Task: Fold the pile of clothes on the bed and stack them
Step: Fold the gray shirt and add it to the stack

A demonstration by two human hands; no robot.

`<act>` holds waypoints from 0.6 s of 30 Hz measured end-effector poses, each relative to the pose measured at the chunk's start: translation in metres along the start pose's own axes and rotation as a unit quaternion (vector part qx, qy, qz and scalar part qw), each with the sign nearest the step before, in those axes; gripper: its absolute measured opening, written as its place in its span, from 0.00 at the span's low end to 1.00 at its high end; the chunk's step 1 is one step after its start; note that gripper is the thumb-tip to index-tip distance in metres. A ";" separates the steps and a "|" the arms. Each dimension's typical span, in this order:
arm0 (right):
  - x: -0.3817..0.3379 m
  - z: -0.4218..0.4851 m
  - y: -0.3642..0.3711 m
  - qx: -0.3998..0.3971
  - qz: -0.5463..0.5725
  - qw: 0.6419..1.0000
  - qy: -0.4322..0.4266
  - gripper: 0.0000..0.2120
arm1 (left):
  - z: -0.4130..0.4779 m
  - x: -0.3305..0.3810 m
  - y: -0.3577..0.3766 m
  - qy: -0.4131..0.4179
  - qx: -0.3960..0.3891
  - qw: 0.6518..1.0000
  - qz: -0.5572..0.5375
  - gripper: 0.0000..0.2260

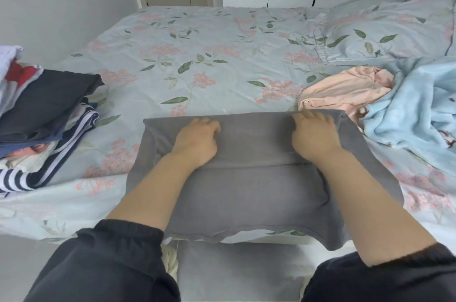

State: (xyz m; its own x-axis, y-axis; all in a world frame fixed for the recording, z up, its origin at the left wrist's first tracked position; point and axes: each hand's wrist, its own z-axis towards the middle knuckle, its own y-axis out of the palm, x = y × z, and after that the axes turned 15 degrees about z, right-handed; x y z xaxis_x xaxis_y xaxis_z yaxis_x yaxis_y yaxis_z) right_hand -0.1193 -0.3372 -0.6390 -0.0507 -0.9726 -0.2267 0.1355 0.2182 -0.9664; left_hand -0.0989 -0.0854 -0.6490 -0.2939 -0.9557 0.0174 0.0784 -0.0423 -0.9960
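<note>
Since the grey garment (246, 193) hangs off the near edge of the bed (197, 42), it might slide mid-fold. Right hand (313, 134) pinches its far fold, left hand (197, 140) sits curled on top, can't tell if it's gripping.

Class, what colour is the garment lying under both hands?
The garment is plain grey; the head view shows it best.
</note>
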 end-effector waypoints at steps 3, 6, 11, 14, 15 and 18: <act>-0.017 0.009 0.028 -0.033 0.095 0.992 -0.074 0.25 | 0.017 0.020 0.019 0.007 0.004 0.999 0.047 0.23; -0.010 0.017 0.054 -0.088 0.106 0.988 -0.066 0.26 | 0.029 0.027 0.040 -0.005 -0.069 0.994 0.081 0.24; 0.039 0.036 0.057 -0.026 0.088 0.995 0.041 0.25 | 0.032 0.022 0.055 -0.036 -0.061 0.994 0.088 0.25; 0.068 0.043 0.047 -0.007 0.107 0.988 0.114 0.25 | 0.032 0.022 0.058 -0.037 -0.048 0.994 0.092 0.25; 0.074 0.044 0.043 -0.010 0.122 0.985 0.125 0.25 | 0.031 0.022 0.059 -0.037 -0.044 0.994 0.092 0.25; 0.083 0.043 0.034 0.066 0.159 0.975 0.139 0.23 | 0.032 0.022 0.060 -0.035 -0.042 0.994 0.093 0.26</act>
State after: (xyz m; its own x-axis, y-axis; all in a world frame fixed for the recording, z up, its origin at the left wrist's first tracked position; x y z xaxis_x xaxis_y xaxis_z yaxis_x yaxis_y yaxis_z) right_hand -0.0765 -0.4137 -0.6854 -0.2502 -0.7944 -0.5535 0.3128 0.4747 -0.8227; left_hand -0.0705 -0.1182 -0.7057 -0.2148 -0.9627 -0.1645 0.0453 0.1585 -0.9863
